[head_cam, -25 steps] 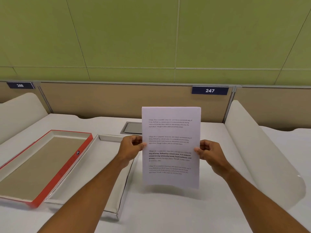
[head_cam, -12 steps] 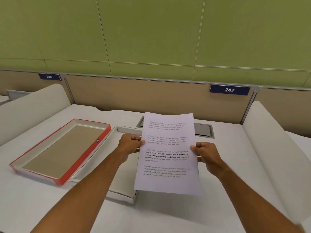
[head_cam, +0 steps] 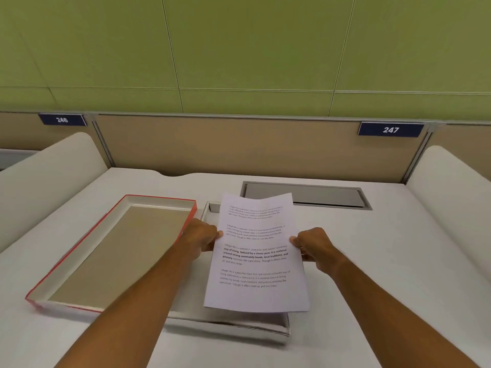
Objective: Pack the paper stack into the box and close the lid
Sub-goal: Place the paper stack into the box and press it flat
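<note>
I hold a white paper stack (head_cam: 256, 256) with printed text, tilted nearly flat, above the open white box tray (head_cam: 233, 324). My left hand (head_cam: 200, 241) pinches its left edge and my right hand (head_cam: 313, 247) pinches its right edge. The paper hides most of the tray; only the tray's near wall and far left corner show. To the left, touching the tray, lies the red-edged lid (head_cam: 111, 251), upside down, with a tan inside.
The white desk (head_cam: 372, 261) has a grey cable hatch (head_cam: 305, 195) behind the paper. Curved white dividers rise at the left (head_cam: 45, 179) and right (head_cam: 451, 187). A tan partition with signs 246 and 247 closes off the back.
The paper stack has tipped from upright toward flat and moved left and down over the white tray. Both hands kept their hold. The view has shifted left.
</note>
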The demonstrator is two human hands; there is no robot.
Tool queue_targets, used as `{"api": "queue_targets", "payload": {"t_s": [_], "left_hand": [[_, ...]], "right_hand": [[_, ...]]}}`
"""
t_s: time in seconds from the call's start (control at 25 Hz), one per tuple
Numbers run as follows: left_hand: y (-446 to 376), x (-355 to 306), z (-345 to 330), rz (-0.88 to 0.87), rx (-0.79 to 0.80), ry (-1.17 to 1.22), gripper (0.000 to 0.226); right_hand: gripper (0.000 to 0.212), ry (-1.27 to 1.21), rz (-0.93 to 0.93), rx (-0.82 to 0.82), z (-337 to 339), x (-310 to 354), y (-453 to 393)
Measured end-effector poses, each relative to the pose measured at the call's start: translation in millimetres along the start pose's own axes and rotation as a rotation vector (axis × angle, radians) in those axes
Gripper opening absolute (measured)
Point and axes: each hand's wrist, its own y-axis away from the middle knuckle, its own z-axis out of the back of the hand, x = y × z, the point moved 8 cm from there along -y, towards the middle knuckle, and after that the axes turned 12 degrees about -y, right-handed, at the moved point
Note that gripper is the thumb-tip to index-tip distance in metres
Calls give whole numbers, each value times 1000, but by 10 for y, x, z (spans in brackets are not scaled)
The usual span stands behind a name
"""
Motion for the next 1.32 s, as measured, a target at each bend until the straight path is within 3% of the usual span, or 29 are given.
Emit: {"api": "queue_targets", "payload": {"t_s": [0.08,0.36,0.48,0.6,0.8,0.92,1.12,1.32], "left_hand": [[-174,111,81,27,19,-47,11],[-516,273,185,-4,46,-246,31],[-567,222,171,-38,14,-347,27],[-602,201,110,-69,2,-405,26],[-634,214,74,-92,-18,-520,21],[-604,160,43,-133,-22,-632,16],[-530,104,-111,-197,71,-817,15],[-484,154,-201,-116,200,-799,35]], "right_hand": [[3,47,-29,-19,-198,-87,-10],[16,173,-75,-152,-571,-209,-73],[7,248,-63,-199,-630,-204,-115],[15,314,-48,-245,-642,-203,-152],[22,408,-26,-259,-704,-197,-177],[16,510,-23,-255,-739,-204,-182],[27,647,-20,-233,-814,-202,-205],[11,728,-49,-160,-988,-232,-163]]}}
